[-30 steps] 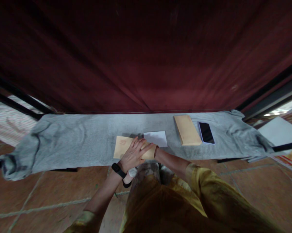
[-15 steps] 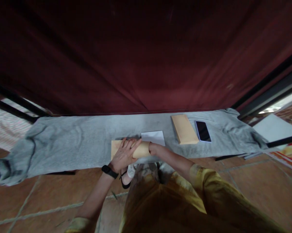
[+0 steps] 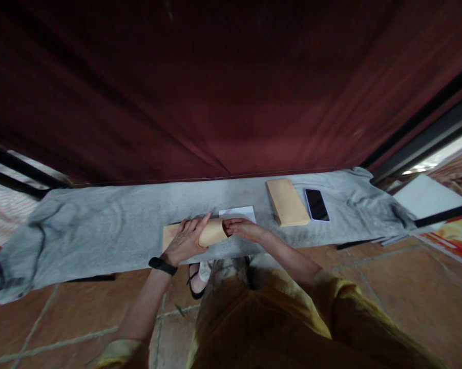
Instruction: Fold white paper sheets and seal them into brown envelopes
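Observation:
A tan paper envelope lies along the near edge of the grey cloth, its right end bulging open. My left hand grips it from above, thumb on the near side and fingers across the top. At the open mouth is my right hand, fingers stretched out and their tips just at or inside the opening; nothing shows in them. White paper lies behind the right hand and partly under it. To the right rests a stack of tan envelopes.
A phone with a pale case lies right of the stack. Grey cloth covers the narrow bench, and a dark red curtain hangs behind it. Dark metal bars stand at both sides; a foot in a sandal is below.
My right hand has drawn back to the right, out of the envelope where it was in past the wrist. The envelope and my left hand sit slightly further left in view.

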Demonstrator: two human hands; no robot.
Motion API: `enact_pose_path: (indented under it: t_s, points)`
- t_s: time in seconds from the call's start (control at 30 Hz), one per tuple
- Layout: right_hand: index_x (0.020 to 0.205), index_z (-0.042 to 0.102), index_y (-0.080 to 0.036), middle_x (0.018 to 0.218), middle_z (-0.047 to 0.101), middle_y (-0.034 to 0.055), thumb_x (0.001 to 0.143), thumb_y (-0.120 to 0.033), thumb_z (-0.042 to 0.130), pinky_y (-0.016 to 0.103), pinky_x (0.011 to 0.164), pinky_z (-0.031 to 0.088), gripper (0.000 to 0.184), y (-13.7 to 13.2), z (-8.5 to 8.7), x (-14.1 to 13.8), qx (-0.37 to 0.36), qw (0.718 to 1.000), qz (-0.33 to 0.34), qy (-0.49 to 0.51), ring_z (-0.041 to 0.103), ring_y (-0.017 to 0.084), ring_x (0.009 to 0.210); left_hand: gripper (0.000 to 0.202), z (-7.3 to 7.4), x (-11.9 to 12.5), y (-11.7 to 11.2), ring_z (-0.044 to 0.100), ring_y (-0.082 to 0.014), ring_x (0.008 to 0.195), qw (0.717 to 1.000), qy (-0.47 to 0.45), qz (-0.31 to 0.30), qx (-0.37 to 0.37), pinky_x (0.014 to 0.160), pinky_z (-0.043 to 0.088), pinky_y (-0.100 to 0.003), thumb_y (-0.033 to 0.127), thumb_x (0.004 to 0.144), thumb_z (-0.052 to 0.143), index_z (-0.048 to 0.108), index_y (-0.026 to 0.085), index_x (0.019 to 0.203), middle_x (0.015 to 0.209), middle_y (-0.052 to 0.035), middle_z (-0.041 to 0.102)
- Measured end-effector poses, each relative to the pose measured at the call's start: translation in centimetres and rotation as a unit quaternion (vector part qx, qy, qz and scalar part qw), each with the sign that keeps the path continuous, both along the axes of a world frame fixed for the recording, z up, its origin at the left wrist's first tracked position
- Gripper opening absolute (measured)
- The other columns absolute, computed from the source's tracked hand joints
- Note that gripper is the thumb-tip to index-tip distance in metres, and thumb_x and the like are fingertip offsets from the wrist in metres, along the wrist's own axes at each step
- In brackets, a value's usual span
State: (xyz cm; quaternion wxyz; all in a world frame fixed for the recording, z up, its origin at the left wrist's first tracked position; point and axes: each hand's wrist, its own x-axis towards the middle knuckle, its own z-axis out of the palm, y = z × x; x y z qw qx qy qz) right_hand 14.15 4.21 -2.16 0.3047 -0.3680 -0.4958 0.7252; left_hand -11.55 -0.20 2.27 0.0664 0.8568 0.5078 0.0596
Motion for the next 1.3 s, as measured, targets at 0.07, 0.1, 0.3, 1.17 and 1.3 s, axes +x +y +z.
enact_pose_path:
  t_s: [0.07, 0.1, 0.3, 1.17, 1.3]
  points:
    - [0.108, 0.071, -0.016, 0.107, 0.076, 0.0093, 0.084, -0.029, 0.068, 0.04, 0.097, 0.055, 0.027, -0.1, -0.3, 0.6, -0.002, 0.999, -0.027, -0.025, 0.072, 0.022, 0.101, 0.115, -0.2, -0.3, 0.2, 0.051, -0.0341, 0.133, 1.0, -0.004, 0.016, -0.022, 0.121, 0.025, -0.055, 0.034, 0.069, 0.074, 0.008, 0.025, 0.163, 0.139, -0.0145, 0.057]
    - [0.108, 0.071, -0.017, 0.11, 0.076, 0.0089, 0.085, -0.027, 0.065, 0.041, 0.1, 0.053, 0.026, -0.3, -0.4, 1.0, 0.017, 0.998, -0.044, -0.053, 0.071, 0.023, 0.105, 0.116, -0.1, -0.4, 0.3, 0.05, -0.0341, 0.134, 0.999, -0.005, 0.024, -0.034, 0.121, 0.025, -0.055, 0.035, 0.069, 0.074, 0.007, 0.025, 0.163, 0.14, -0.0146, 0.056]
    - [0.127, 0.069, -0.021, 0.133, 0.069, 0.0082, 0.097, -0.016, 0.046, 0.041, 0.113, 0.046, 0.038, -2.2, -0.8, 3.6, 0.334, 0.882, -0.068, -0.326, 0.063, 0.021, 0.124, 0.117, 1.1, -1.1, 1.6, 0.043, -0.0345, 0.142, 0.996, 0.01, 0.045, -0.072, 0.122, 0.02, -0.057, 0.038, 0.07, 0.074, 0.005, 0.027, 0.163, 0.15, -0.0144, 0.048]
    - [0.155, 0.042, -0.017, 0.162, 0.039, 0.0141, 0.106, -0.033, 0.043, 0.053, 0.124, 0.026, 0.052, -5.9, -3.2, 7.3, 0.47, 0.714, -0.039, -0.518, 0.036, 0.028, 0.15, 0.121, 0.0, -1.9, 3.4, 0.023, -0.0388, 0.153, 0.981, 0.061, 0.082, -0.168, 0.121, 0.01, -0.067, 0.043, 0.064, 0.076, 0.009, 0.027, 0.163, 0.165, -0.0186, 0.026]
    - [0.154, 0.044, -0.022, 0.163, 0.037, 0.0109, 0.106, -0.034, 0.044, 0.054, 0.124, 0.024, 0.049, -5.6, -2.6, 6.0, 0.481, 0.716, -0.018, -0.506, 0.033, 0.028, 0.152, 0.118, 0.3, -1.3, 3.4, 0.023, -0.0406, 0.153, 0.978, 0.096, 0.087, -0.165, 0.12, 0.007, -0.069, 0.041, 0.063, 0.078, 0.015, 0.027, 0.163, 0.166, -0.0203, 0.025]
